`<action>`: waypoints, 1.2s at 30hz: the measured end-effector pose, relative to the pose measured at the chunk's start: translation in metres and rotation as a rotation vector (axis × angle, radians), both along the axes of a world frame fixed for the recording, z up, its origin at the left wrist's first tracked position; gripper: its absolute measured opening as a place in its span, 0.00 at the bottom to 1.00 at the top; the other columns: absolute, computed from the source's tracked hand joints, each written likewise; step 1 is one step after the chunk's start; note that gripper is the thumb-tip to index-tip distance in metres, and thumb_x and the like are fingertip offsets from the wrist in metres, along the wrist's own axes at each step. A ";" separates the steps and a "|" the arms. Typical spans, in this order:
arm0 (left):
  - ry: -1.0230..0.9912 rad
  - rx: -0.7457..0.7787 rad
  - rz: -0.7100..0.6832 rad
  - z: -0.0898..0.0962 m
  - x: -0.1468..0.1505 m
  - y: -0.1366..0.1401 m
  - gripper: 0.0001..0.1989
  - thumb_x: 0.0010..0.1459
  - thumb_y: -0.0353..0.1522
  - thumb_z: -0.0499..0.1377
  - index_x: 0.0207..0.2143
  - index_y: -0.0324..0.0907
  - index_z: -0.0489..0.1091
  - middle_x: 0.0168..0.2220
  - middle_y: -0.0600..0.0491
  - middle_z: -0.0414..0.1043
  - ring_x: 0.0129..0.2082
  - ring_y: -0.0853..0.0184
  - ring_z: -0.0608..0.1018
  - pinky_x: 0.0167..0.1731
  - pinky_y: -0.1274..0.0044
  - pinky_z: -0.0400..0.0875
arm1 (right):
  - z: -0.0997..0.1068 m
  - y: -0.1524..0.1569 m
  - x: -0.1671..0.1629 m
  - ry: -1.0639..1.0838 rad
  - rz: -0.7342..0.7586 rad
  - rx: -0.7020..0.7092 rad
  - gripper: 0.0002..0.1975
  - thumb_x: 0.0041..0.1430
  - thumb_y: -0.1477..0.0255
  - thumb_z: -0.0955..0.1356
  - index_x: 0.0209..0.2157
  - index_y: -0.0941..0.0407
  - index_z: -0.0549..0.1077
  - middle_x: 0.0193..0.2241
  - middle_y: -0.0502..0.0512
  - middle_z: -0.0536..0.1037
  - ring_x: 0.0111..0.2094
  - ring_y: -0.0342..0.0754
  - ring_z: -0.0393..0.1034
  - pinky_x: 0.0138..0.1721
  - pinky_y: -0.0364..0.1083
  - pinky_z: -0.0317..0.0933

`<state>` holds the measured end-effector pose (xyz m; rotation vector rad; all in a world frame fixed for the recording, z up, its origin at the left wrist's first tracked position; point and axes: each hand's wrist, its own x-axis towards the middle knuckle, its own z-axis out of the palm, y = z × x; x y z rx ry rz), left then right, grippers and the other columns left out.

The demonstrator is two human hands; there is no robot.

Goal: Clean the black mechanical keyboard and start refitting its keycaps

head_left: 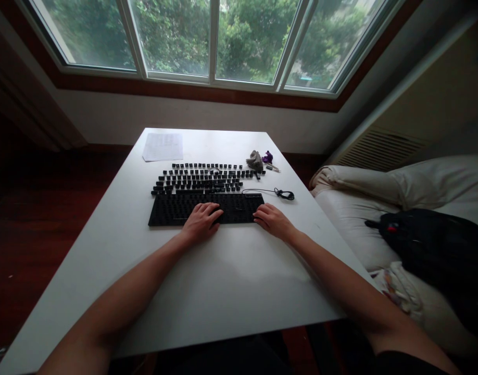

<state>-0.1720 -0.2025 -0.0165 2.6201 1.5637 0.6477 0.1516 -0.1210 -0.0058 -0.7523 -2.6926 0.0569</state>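
A black keyboard [166, 211] lies on the white table [239, 276], its cable leading off the far side. My left hand [202, 220] rests across the near middle of the keyboard, fingers stretched over it and thumb apart. At the keyboard's right end, my right hand [273, 220] has its curled fingers on the edge. Several rows of loose black keycaps [200, 177] are laid out just beyond the keyboard. Whether keys sit on the part under my left hand is hidden.
A coiled cable [285, 195] lies right of the keyboard. Farther back are a grey cloth [254, 160], a small purple item [267, 157], thin tools [273, 167] and a paper sheet [163, 146]. A sofa [352, 224] with a black bag [430, 250] stands on the right.
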 end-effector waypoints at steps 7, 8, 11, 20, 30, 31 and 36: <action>0.007 0.001 0.005 0.002 -0.002 -0.001 0.23 0.61 0.35 0.59 0.60 0.48 0.68 0.62 0.46 0.65 0.62 0.53 0.65 0.62 0.57 0.59 | -0.009 -0.015 -0.001 0.188 -0.114 -0.005 0.10 0.68 0.67 0.64 0.48 0.51 0.74 0.42 0.60 0.75 0.45 0.57 0.68 0.47 0.58 0.67; 0.012 0.000 0.003 0.003 -0.002 -0.001 0.23 0.61 0.35 0.59 0.60 0.47 0.68 0.63 0.46 0.65 0.62 0.53 0.65 0.62 0.57 0.59 | -0.009 -0.017 -0.001 0.202 -0.127 -0.004 0.10 0.68 0.67 0.64 0.48 0.50 0.74 0.43 0.60 0.75 0.45 0.57 0.68 0.48 0.58 0.67; 0.019 0.002 0.001 0.002 -0.003 0.000 0.23 0.62 0.35 0.59 0.60 0.46 0.68 0.63 0.45 0.64 0.62 0.53 0.65 0.62 0.57 0.58 | -0.010 -0.020 -0.003 0.228 -0.132 0.005 0.09 0.67 0.69 0.65 0.46 0.50 0.75 0.43 0.59 0.75 0.45 0.56 0.69 0.48 0.57 0.67; -0.001 -0.003 -0.005 0.001 -0.004 0.003 0.23 0.62 0.35 0.59 0.59 0.46 0.68 0.62 0.46 0.65 0.62 0.53 0.65 0.62 0.58 0.59 | -0.008 -0.018 -0.014 0.279 -0.109 0.033 0.05 0.66 0.72 0.66 0.39 0.52 0.75 0.41 0.58 0.76 0.44 0.55 0.69 0.49 0.56 0.65; -0.007 0.003 -0.007 0.004 -0.002 0.001 0.23 0.62 0.35 0.60 0.59 0.46 0.68 0.62 0.45 0.65 0.62 0.53 0.65 0.61 0.57 0.59 | 0.018 0.050 -0.055 0.236 -0.211 -0.058 0.04 0.64 0.70 0.68 0.40 0.52 0.74 0.40 0.56 0.77 0.44 0.54 0.69 0.47 0.52 0.63; -0.002 0.003 -0.009 0.004 -0.002 0.001 0.23 0.62 0.35 0.60 0.59 0.46 0.68 0.62 0.45 0.65 0.62 0.53 0.65 0.62 0.57 0.59 | 0.015 0.060 -0.060 0.229 -0.254 -0.066 0.04 0.64 0.70 0.68 0.40 0.53 0.74 0.39 0.56 0.77 0.44 0.53 0.69 0.47 0.51 0.63; 0.011 0.006 -0.008 0.006 -0.003 0.002 0.23 0.62 0.35 0.60 0.59 0.47 0.68 0.62 0.45 0.65 0.62 0.53 0.65 0.62 0.57 0.59 | 0.001 0.094 -0.087 0.138 -0.446 -0.098 0.04 0.60 0.70 0.70 0.37 0.54 0.72 0.36 0.54 0.78 0.40 0.52 0.69 0.43 0.48 0.60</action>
